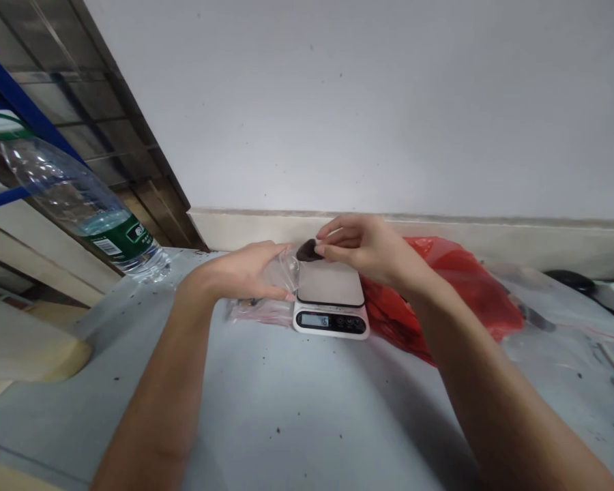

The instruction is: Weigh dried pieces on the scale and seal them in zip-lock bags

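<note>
A white kitchen scale [332,283] stands on the table by the wall, its small display lit with digits that look like 16. Over the back left of its plate, my right hand [366,247] pinches a dark brown lump [307,251] between thumb and fingers. My left hand [248,273] is at the scale's left side, thumb and fingers spread around a clear plastic bag [281,271] that it holds; the thumb tip reaches the scale's edge. Another flat clear bag [258,311] with a reddish strip lies under that hand, its contents mostly hidden.
A crumpled red plastic bag [455,283] lies right of the scale, partly behind my right forearm. Clear bags [557,327] are farther right. A water bottle [82,191] stands at the left edge, near a pale container [35,341]. The wall [389,102] closes off the back.
</note>
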Demonstrator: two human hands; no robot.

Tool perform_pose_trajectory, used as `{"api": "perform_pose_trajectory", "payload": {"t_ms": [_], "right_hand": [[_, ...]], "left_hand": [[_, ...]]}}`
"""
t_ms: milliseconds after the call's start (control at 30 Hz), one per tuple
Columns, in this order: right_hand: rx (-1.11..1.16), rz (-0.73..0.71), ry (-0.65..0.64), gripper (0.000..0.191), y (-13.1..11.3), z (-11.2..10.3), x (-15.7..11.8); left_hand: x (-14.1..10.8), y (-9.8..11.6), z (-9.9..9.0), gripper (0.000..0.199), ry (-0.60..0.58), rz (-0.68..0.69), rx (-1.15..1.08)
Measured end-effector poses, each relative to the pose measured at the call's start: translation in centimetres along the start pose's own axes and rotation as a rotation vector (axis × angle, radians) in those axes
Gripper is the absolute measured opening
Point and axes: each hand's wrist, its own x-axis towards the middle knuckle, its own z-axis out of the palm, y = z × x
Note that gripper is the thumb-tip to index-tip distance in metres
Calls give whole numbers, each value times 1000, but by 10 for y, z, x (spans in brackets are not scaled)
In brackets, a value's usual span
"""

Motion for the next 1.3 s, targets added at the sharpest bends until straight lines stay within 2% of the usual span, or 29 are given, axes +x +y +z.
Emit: {"api": "perform_pose_trajectory", "payload": {"t_ms": [67, 167, 233, 300, 467, 633, 767, 867, 967, 1067, 1167, 1300], "right_hand": [[22, -142, 5, 11, -6, -9, -7], [-157, -330, 7, 22, -9, -23, -17], [-212, -397, -17, 17, -10, -32, -22], [-153, -428, -26, 7, -11, -41, -27], [-57, -416, 48, 20, -16, -52, -35], [-68, -332, 189, 20, -18, -54, -40], [-10, -288, 114, 16, -21, -60, -45], [31, -300, 75, 13, -21, -63, -47], [24, -296, 123, 14, -20, -63, -46], [22, -282, 174, 16, -18, -61, -44], [18, -267, 193, 16, -14, -61, -43], [5, -257, 196, 15, -11, -61, -41]], "left_hand": [[-3, 8, -4, 90, 60, 70, -72], [-10, 18, -9, 89, 118, 154, -253], [-12, 23, -10, 86, 120, 233, -379], [-13, 26, -10, 79, 140, 295, -482], [-8, 36, -6, 54, 278, 319, -640], [-3, 47, -2, 35, 327, 323, -608], [0, 53, 2, 17, 398, 345, -579], [2, 55, 4, 17, 430, 373, -551], [3, 56, 7, 17, 456, 411, -525], [5, 57, 8, 29, 425, 409, -549], [6, 55, 9, 29, 440, 385, -599], [5, 52, 7, 35, 383, 356, -640]]}}
